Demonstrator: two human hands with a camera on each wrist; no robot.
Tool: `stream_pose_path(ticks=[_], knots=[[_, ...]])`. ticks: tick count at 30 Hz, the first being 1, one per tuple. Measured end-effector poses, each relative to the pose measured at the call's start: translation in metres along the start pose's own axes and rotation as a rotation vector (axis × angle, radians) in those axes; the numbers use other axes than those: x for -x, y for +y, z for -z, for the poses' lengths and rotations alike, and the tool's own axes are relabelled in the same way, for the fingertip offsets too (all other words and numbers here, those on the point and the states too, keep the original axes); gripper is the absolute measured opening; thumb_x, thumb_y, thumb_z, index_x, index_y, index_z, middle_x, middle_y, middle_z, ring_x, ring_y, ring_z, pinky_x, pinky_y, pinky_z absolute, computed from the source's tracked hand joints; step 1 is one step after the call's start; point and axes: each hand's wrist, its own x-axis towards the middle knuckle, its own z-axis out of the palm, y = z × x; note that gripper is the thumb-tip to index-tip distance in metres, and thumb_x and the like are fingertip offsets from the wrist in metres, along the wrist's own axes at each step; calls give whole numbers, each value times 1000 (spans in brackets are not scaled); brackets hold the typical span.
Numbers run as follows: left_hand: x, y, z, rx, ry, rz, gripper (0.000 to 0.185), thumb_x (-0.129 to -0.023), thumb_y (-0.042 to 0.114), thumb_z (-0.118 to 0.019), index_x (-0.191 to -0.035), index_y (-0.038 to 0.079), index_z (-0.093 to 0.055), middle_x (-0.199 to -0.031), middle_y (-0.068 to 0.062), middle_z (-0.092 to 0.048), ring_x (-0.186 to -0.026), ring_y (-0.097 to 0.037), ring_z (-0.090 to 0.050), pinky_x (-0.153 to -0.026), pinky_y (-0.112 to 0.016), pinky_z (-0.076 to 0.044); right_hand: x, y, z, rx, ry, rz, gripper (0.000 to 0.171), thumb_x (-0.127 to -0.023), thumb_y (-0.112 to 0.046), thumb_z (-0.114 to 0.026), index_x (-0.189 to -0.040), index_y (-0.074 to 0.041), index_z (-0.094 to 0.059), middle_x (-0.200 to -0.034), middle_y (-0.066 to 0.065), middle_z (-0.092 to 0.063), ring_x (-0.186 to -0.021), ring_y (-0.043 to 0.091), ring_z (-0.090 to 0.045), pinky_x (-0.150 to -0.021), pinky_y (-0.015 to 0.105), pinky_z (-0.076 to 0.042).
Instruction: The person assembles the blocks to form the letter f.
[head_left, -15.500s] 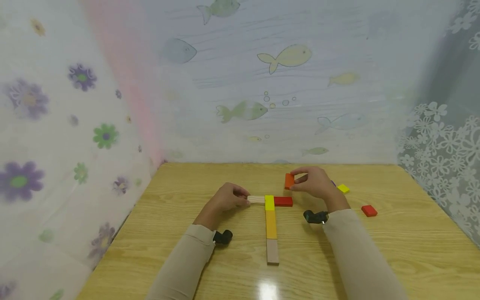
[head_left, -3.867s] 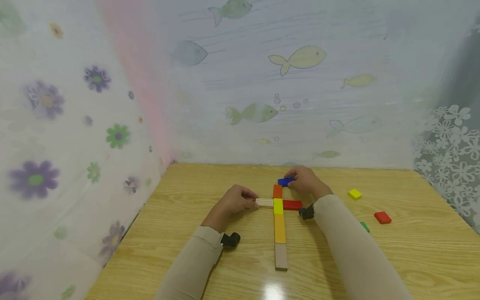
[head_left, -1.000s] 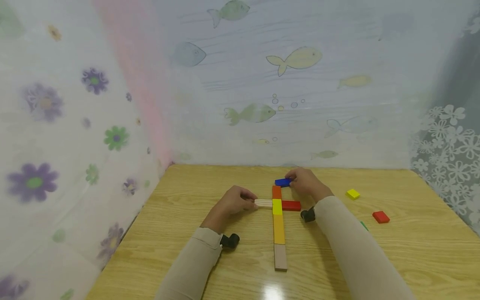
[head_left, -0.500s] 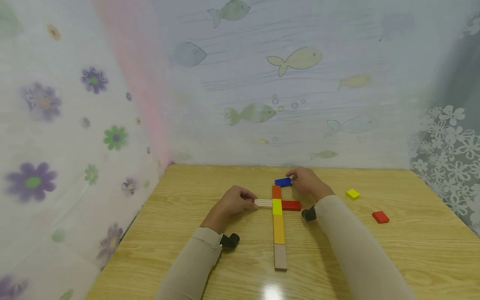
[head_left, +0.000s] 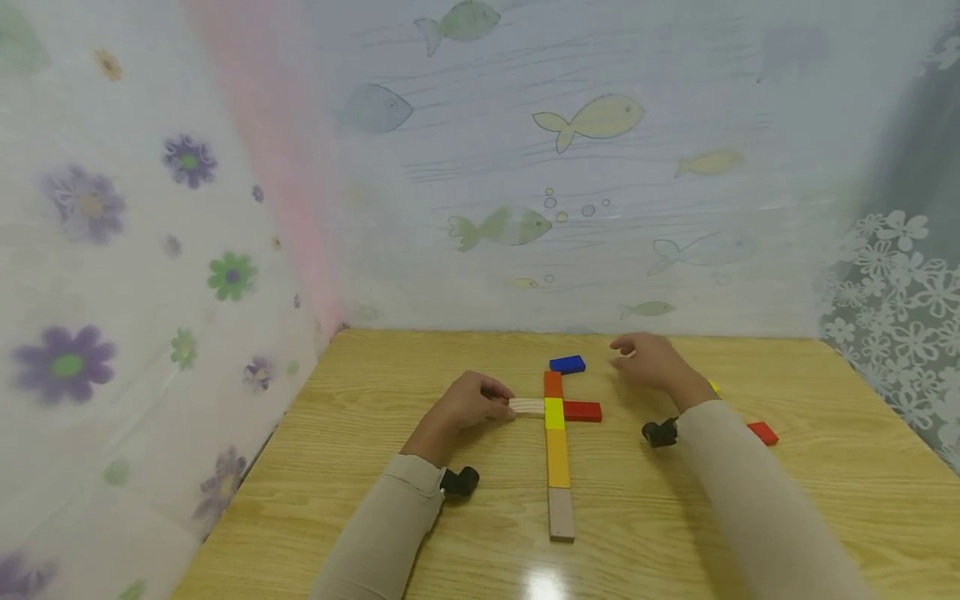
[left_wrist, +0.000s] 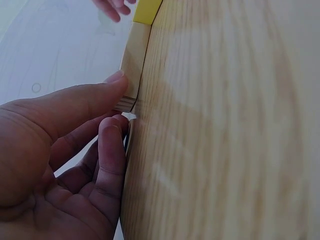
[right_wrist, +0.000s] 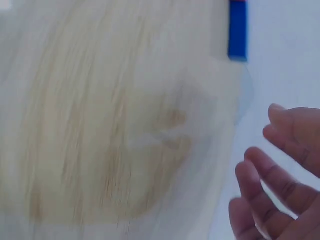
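Flat wooden blocks form a cross on the table. My left hand pinches the outer end of the plain wood block, the cross's left arm; in the left wrist view the thumb lies against it. A yellow block sits at the crossing, with a red block to its right and an orange-red block above. Below come an amber block and a grey-brown block. The blue block lies crosswise at the top. To its right, my right hand holds nothing, fingers loosely bent.
Right of the cross lie a loose red block and a yellow block, both partly hidden by the right arm. The table meets a fish-patterned curtain at the back. A flowered curtain hangs on the left.
My right hand has let go of the blue block and moved right, away from it. Earlier, the orange-red block and then the blue one came to the cross's top. The left hand stays put.
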Motion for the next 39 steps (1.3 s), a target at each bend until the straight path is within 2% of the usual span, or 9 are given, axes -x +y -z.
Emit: stream_pose_path(ticks=[5, 11, 17, 26, 32, 39], knots=[[1, 2, 0, -8, 0, 10, 27, -88, 17, -85, -113, 10, -80, -103, -1, -73, -89, -14, -62, -83, -30, -54, 24, 20, 15, -23, 48, -19, 48, -104, -26, -61, -142, 2, -59, -140, 30, -58, -122, 48, -61, -95, 58, -53], [1, 2, 0, -12, 8, 19, 27, -88, 18, -85, -113, 10, -80, -103, -1, -72, -90, -15, -62, -82, -29, -54, 54, 38, 32, -115, 89, -89, 56, -105, -35, -61, -150, -3, -52, -155, 28, -46, -135, 51, -50, -96, 63, -51], [2, 3, 0, -8, 13, 24, 27, -88, 18, -85, -113, 9, -80, -103, -2, -72, -89, -15, -61, -82, -29, -54, 74, 54, 36, -136, 103, -146, 61, -105, -35, -61, -154, -1, -46, -157, 31, -40, -137, 55, -44, -98, 66, -49], [2, 3, -1, -14, 11, 23, 27, -88, 19, -85, -114, 11, -80, -103, -1, -72, -90, -15, -61, -83, -30, -54, 88, 74, 37, -94, 63, -193, 62, -102, -26, -64, -151, 6, -45, -147, 40, -45, -129, 59, -49, -100, 68, -45], [2, 3, 0, -22, 12, 18, 27, -88, 19, -85, -113, 11, -80, -103, -1, -72, -90, -16, -61, -83, -31, -54, 91, 78, 37, -98, 25, -226, 64, -99, -21, -68, -149, 11, -45, -144, 42, -46, -128, 61, -45, -102, 69, -42], [1, 3, -1, -11, 12, 21, 26, -88, 18, -85, -112, 10, -80, -101, -1, -72, -89, -15, -61, -82, -29, -53, 91, 87, 35, -98, 19, -227, 62, -96, -17, -71, -145, 13, -49, -136, 41, -54, -123, 57, -51, -99, 65, -47]])
